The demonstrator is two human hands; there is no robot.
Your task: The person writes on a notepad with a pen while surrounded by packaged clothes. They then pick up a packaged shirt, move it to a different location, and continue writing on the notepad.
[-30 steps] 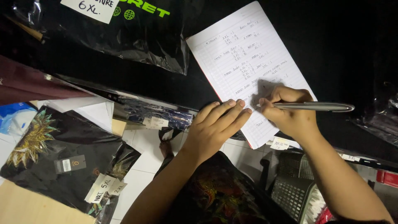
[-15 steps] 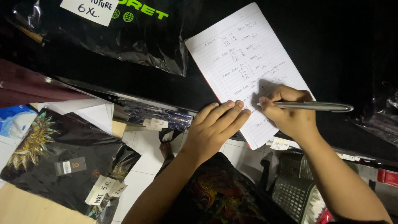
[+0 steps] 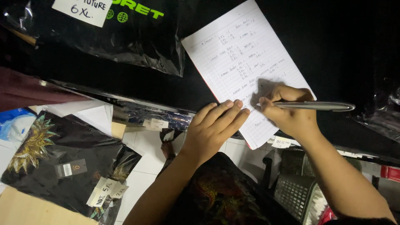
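A lined white notepad [image 3: 246, 58] with handwritten rows lies tilted on a black table top [image 3: 346, 46]. My right hand [image 3: 289, 112] grips a silver pen [image 3: 316, 106], its tip on the lower part of the page. My left hand [image 3: 214, 129] lies flat with fingers together, pressing the notepad's lower left edge at the table's rim.
A black garment in a clear plastic bag [image 3: 104, 33] with a white paper label lies at the upper left. Below the table, on a tiled floor, sits another bagged black garment [image 3: 62, 166] with a gold print and small tags. A dark mesh basket [image 3: 300, 187] stands lower right.
Both hands stay on the notepad; the pen hand has shifted only slightly. Nothing else has moved.
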